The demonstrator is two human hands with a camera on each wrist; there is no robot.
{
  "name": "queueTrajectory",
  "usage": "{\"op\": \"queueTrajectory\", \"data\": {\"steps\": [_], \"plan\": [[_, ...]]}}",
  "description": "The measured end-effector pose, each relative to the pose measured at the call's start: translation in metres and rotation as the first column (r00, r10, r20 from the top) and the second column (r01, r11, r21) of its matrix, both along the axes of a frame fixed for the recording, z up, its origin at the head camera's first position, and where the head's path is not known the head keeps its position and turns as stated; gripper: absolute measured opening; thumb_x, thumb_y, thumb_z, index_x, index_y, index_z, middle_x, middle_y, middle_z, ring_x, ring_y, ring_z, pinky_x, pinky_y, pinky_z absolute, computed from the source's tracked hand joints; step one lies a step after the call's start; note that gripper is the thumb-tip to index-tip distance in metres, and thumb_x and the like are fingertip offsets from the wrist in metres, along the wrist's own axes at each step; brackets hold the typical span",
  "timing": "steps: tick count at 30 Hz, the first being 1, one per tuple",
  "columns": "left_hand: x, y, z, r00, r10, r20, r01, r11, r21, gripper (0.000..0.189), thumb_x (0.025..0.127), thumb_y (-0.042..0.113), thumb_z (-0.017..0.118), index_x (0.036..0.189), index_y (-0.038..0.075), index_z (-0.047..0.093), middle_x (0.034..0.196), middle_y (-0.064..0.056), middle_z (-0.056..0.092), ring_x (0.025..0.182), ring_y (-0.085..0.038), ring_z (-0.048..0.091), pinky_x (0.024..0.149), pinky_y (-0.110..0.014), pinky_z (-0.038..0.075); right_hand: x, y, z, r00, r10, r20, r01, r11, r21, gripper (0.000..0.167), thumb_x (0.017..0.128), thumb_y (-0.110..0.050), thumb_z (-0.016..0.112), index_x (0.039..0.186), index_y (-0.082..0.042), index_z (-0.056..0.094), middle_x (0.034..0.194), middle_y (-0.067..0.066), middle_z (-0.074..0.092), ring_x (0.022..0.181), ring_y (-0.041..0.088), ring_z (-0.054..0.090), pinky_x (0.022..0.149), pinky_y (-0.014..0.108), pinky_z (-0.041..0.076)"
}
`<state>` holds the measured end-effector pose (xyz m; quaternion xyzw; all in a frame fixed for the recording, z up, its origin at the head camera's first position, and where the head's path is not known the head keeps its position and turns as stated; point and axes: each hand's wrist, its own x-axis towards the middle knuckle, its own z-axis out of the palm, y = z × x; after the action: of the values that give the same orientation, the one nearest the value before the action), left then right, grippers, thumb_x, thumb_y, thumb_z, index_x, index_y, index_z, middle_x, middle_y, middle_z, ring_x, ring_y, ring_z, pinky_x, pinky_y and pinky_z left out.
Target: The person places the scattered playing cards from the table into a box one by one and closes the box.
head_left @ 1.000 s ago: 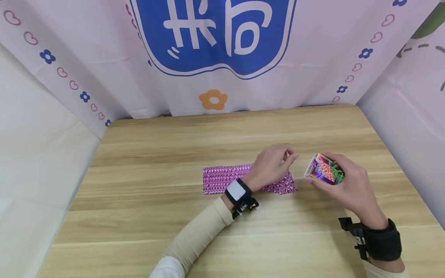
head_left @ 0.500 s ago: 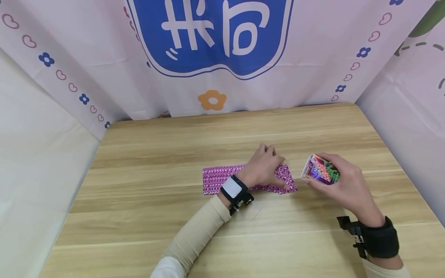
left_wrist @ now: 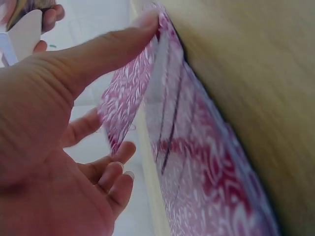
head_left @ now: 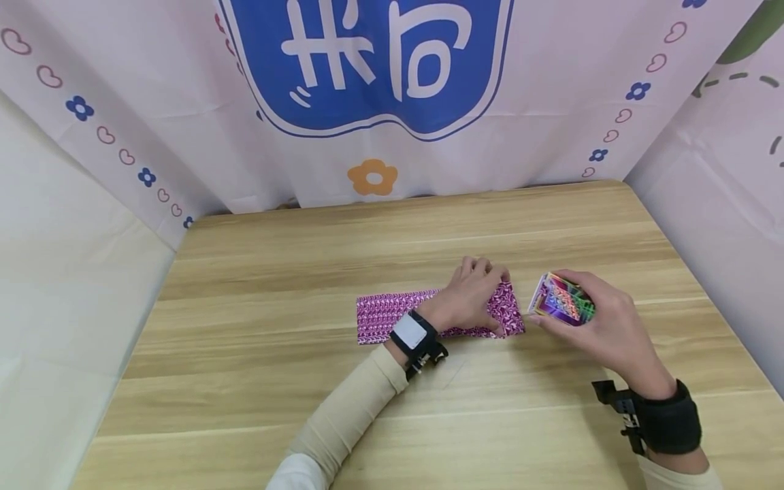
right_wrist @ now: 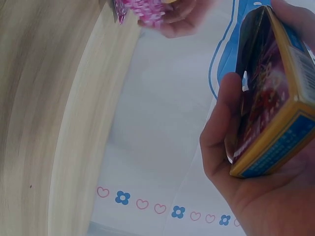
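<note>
Purple-and-white patterned cards (head_left: 386, 316) lie overlapped in a long row on the wooden table. Over the row's right end, my left hand (head_left: 470, 299) pinches a card (left_wrist: 127, 93), thumb at one edge and fingers at the other. That card is tilted up off those beneath it in the left wrist view. To the right, my right hand (head_left: 612, 327) holds a small colourful card box (head_left: 560, 299) above the table, thumb and fingers round its sides. A white flap (left_wrist: 27, 32) shows on the box in the left wrist view. The box's inside is hidden.
The wooden table (head_left: 245, 381) reaches back to a white printed curtain (head_left: 275, 163). Pale cloth walls (head_left: 73, 272) stand along the left and right sides. Each wrist wears a black strap (head_left: 667, 422) with a small device on it.
My left hand has drawn back leftward, spread over the row's right end, and taken hold of a card, now lifting it slightly. The right hand with the box has shifted a little left.
</note>
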<state>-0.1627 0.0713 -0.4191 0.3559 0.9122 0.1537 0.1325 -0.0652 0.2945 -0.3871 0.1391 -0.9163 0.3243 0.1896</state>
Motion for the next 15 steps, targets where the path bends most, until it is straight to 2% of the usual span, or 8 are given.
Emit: {"op": "queueTrajectory", "data": {"steps": [2, 5, 7, 10, 13, 15], "plan": [[0.000, -0.001, 0.000, 0.999, -0.013, 0.050, 0.011, 0.999, 0.038, 0.091, 0.075, 0.045, 0.094, 0.144, 0.017, 0.041, 0.132, -0.006, 0.060, 0.119, -0.021, 0.050, 0.107, -0.033, 0.049, 0.000, 0.000, 0.000, 1.000, 0.001, -0.006, -0.001, 1.000, -0.002, 0.076, 0.063, -0.020, 0.101, 0.130, -0.004, 0.068, 0.115, 0.020, 0.075, 0.089, -0.004, 0.056, 0.071, 0.002, 0.043], [-0.001, -0.002, 0.003, 0.988, -0.047, 0.148, 0.032, 0.994, 0.106, 0.079, 0.085, 0.035, 0.088, 0.142, 0.010, 0.039, 0.108, -0.008, 0.069, 0.093, -0.019, 0.063, 0.082, -0.026, 0.057, 0.000, 0.000, -0.001, 1.000, 0.001, -0.012, -0.001, 1.000, -0.002, 0.076, 0.063, -0.020, 0.101, 0.130, -0.004, 0.068, 0.114, 0.020, 0.076, 0.088, -0.003, 0.056, 0.070, 0.003, 0.044], [-0.001, -0.004, 0.007, 0.979, -0.064, 0.192, 0.036, 0.989, 0.145, 0.073, 0.092, 0.033, 0.082, 0.145, 0.008, 0.038, 0.099, -0.008, 0.069, 0.083, -0.018, 0.066, 0.073, -0.024, 0.058, 0.000, 0.000, -0.001, 1.000, 0.003, -0.015, -0.003, 1.000, -0.002, 0.076, 0.063, -0.020, 0.100, 0.130, -0.004, 0.068, 0.114, 0.020, 0.076, 0.087, -0.002, 0.057, 0.069, 0.004, 0.044], [-0.001, -0.006, 0.014, 0.976, -0.062, 0.210, 0.017, 0.978, 0.210, 0.064, 0.100, 0.035, 0.072, 0.147, 0.005, 0.041, 0.092, -0.004, 0.067, 0.076, -0.015, 0.066, 0.069, -0.022, 0.057, 0.000, 0.001, -0.001, 1.000, 0.008, -0.024, -0.008, 1.000, -0.001, 0.076, 0.063, -0.020, 0.100, 0.130, -0.004, 0.069, 0.114, 0.020, 0.076, 0.088, -0.001, 0.058, 0.069, 0.004, 0.044], [0.001, -0.006, 0.023, 0.973, -0.015, 0.232, -0.065, 0.941, 0.332, 0.054, 0.105, 0.034, 0.064, 0.146, 0.006, 0.043, 0.081, -0.001, 0.064, 0.063, -0.013, 0.063, 0.056, -0.023, 0.055, -0.001, 0.001, -0.001, 0.999, 0.015, -0.030, -0.015, 1.000, -0.003, 0.076, 0.062, -0.019, 0.100, 0.129, -0.004, 0.069, 0.113, 0.020, 0.076, 0.087, -0.002, 0.058, 0.068, 0.005, 0.046], [0.002, -0.006, 0.029, 0.959, 0.026, 0.281, -0.151, 0.887, 0.437, 0.045, 0.107, 0.032, 0.062, 0.139, 0.007, 0.045, 0.074, -0.003, 0.064, 0.055, -0.013, 0.060, 0.047, -0.025, 0.052, -0.001, 0.002, -0.001, 0.999, 0.017, -0.030, -0.017, 1.000, -0.003, 0.076, 0.062, -0.019, 0.100, 0.129, -0.004, 0.068, 0.112, 0.020, 0.076, 0.085, -0.003, 0.057, 0.066, 0.005, 0.046]]}}
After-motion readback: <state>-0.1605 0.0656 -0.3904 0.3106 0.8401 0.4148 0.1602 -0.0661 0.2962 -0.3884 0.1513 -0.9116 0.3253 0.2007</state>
